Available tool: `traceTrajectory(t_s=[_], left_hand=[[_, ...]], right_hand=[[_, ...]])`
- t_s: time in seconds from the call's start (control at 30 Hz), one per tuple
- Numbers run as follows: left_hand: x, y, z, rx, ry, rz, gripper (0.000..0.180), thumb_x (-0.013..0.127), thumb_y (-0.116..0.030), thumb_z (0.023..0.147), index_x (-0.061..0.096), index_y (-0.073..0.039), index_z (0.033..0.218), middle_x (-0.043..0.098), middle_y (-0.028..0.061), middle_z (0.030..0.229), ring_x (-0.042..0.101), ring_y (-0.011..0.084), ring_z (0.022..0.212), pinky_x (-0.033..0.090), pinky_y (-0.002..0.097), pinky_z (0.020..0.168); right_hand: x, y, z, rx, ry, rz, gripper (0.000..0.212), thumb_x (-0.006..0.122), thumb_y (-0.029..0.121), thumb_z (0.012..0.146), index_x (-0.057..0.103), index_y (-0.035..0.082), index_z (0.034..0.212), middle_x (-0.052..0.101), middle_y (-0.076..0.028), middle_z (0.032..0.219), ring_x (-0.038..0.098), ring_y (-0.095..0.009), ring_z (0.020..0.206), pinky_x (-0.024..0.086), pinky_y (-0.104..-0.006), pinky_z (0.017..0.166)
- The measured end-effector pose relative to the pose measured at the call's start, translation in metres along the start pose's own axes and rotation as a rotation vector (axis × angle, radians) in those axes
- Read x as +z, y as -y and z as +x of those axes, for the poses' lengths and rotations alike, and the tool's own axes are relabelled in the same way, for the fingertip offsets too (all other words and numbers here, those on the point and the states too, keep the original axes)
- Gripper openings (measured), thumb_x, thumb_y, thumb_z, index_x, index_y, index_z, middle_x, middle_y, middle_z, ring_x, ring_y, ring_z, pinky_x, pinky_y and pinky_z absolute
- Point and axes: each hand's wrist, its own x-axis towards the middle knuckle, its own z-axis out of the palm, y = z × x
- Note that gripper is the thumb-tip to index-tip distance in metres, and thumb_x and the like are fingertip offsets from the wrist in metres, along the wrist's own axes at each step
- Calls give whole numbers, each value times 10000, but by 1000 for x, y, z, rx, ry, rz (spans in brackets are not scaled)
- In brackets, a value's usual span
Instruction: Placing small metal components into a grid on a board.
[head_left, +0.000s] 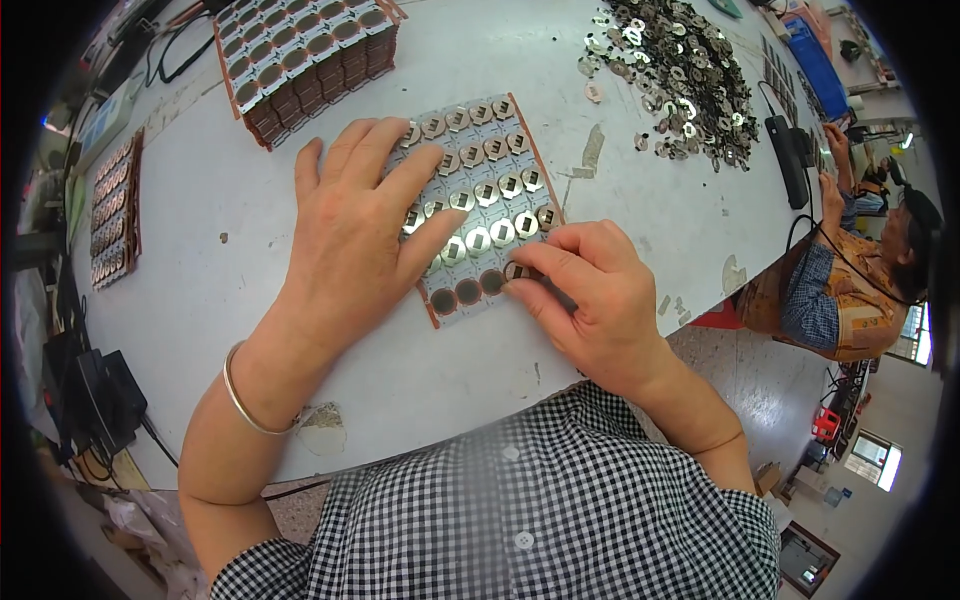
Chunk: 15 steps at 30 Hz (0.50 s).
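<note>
Left hand, spread, empty, lies on panel, apparently steadying it; right hand, nearly closed, pinches disc, likely for alignment.

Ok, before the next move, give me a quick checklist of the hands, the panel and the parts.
- Left hand spread over the panel, steadying its left side: ok.
- Right hand with thumb and finger at a metal disc in the nearest row: ok.
- That disc lying flat on its spot: cannot tell, fingertips partly cover it.
- Nearest row fully covered: not ok, three dark circles show bare at its left.
- Loose metal parts heaped apart from the panel: ok.
</note>
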Motion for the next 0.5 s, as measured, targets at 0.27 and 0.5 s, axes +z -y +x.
traceTrajectory(t_s=[0.27, 0.5], left_hand=[[0, -1, -1, -1, 19, 24, 467, 788, -230, 821, 684, -20, 1225, 594, 187, 1346, 539, 333, 1272, 342, 478, 1068], [-1, -3, 0, -6, 22, 26, 470, 788, -233, 822, 682, -21, 1229, 593, 186, 1351, 536, 333, 1280, 330, 494, 1074]], right_hand=[[9, -1, -9, -11, -56, -5, 294, 841, 61, 757, 770, 48, 1042, 640, -32, 929, 548, -217, 865, 454, -332, 759], [9, -4, -10, -85, -80, -114, 306, 850, 136, 743, 755, 91, 1030, 630, 22, 933, 557, -207, 874, 396, -380, 779]])
